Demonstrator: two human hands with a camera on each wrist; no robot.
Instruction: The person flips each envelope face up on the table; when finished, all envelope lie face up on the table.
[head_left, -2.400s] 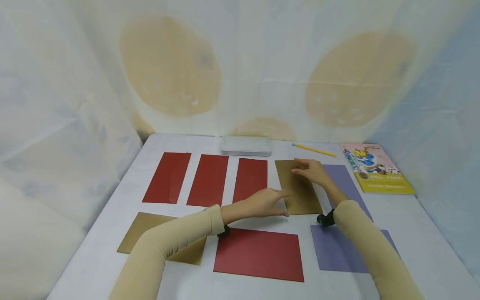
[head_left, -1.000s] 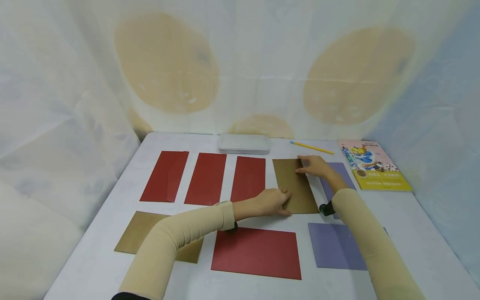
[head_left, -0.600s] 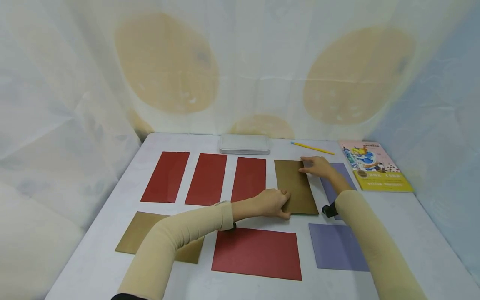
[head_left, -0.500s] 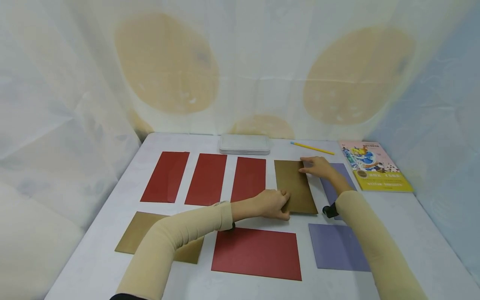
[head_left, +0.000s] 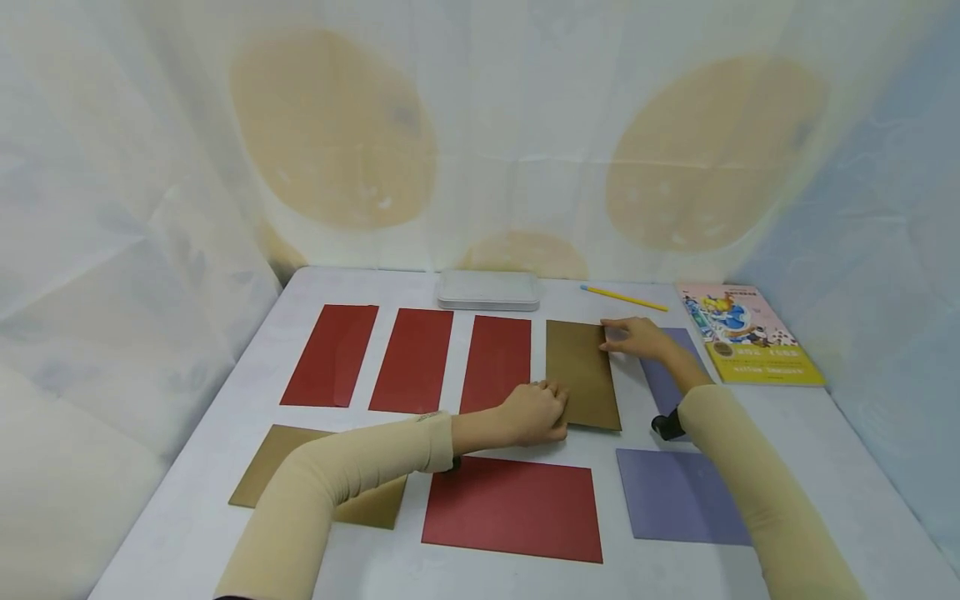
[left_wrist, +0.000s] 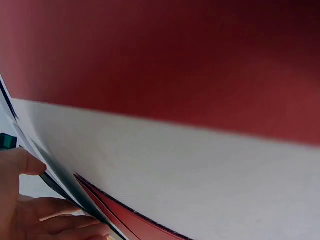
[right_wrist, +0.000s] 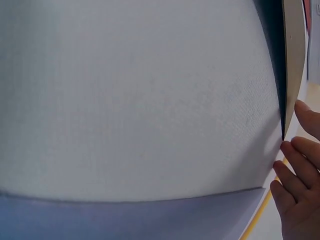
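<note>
A gold-brown rectangular sheet [head_left: 588, 375] lies to the right of a row of three red sheets in the head view. My left hand [head_left: 534, 412] pinches its near left corner, the fingers curled over the edge and hiding that corner. At the far right corner, my right hand [head_left: 636, 339] pinches the sheet between thumb and fingertips. In the right wrist view, a dark green underside of the sheet [right_wrist: 292, 60] shows, with a shadow on the white table beneath. The left wrist view shows thumb and fingers on either side of a thin dark edge.
Red sheets [head_left: 495, 358] stand in a row to the left. Nearer lie a second gold sheet [head_left: 375, 504], a wide red sheet [head_left: 517, 508] and purple sheets [head_left: 675, 496]. A flat pale case [head_left: 487, 290], a yellow pencil [head_left: 624, 297] and a picture book [head_left: 750, 333] line the back.
My left hand has closed on the sheet's near left corner, and my right hand has shifted to its right edge. The sheet's near end has swung left, straightening it.
</note>
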